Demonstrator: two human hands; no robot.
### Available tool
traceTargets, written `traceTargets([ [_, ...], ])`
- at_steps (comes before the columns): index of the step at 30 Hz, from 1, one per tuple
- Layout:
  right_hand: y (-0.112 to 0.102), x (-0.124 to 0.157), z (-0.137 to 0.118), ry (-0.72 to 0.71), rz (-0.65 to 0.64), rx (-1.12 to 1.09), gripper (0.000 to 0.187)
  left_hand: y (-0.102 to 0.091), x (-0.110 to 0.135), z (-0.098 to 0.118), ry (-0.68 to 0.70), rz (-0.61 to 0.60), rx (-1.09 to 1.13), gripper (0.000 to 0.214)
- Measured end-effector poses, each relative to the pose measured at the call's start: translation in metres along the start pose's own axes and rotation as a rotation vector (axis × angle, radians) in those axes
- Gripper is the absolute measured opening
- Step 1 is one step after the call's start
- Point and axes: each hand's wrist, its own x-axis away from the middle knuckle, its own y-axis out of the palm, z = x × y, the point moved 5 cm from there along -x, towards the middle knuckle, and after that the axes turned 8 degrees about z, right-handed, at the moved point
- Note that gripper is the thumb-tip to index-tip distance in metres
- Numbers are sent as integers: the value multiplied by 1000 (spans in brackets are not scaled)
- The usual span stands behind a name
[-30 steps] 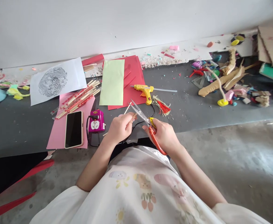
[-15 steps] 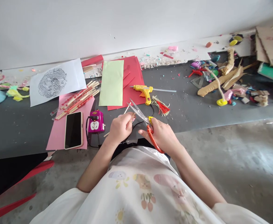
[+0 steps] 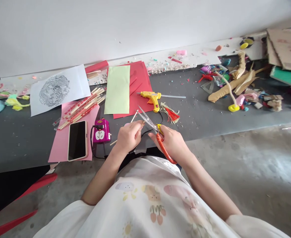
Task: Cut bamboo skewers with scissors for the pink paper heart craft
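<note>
Orange-and-yellow-handled scissors [image 3: 150,121] are in my right hand [image 3: 173,142], fingers in the loops. Their blades are parted and point up and left, close to the fingertips of my left hand [image 3: 130,135]. That hand is closed in a pinch, and a thin tan bit peeks out by the blades, too small to make out. A thin pale stick [image 3: 134,115] runs behind my left hand; whether it is held or lies on the table is hidden. Just beyond, a yellow glue gun [image 3: 151,97] rests partly on red paper [image 3: 141,77], near a red-and-straw tassel-like bundle [image 3: 171,114].
Left of my hands are a purple power adapter [image 3: 102,131], a phone [image 3: 77,141] on pink paper [image 3: 57,145], and bundled sticks [image 3: 83,107]. Behind lie green paper [image 3: 117,89] and a dragon print [image 3: 56,91]. Craft scraps [image 3: 244,89] and cardboard [image 3: 288,49] are at right.
The view has shifted slightly, so the table items sit a little more to the left. My hands and the scissors hold almost the same pose.
</note>
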Motion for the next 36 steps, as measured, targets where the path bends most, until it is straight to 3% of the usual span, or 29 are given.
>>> traceTargets([
  [13,7,-3,9,76,-46,102,35,7,-3,-3,-82,-70,1,19],
  [27,-5,-1,1,-57,-108,33,43,-5,-7,0,-74,6,40,19],
  [36,-1,1,4,-32,-115,-5,42,-3,-4,0,-5,11,11,17],
])
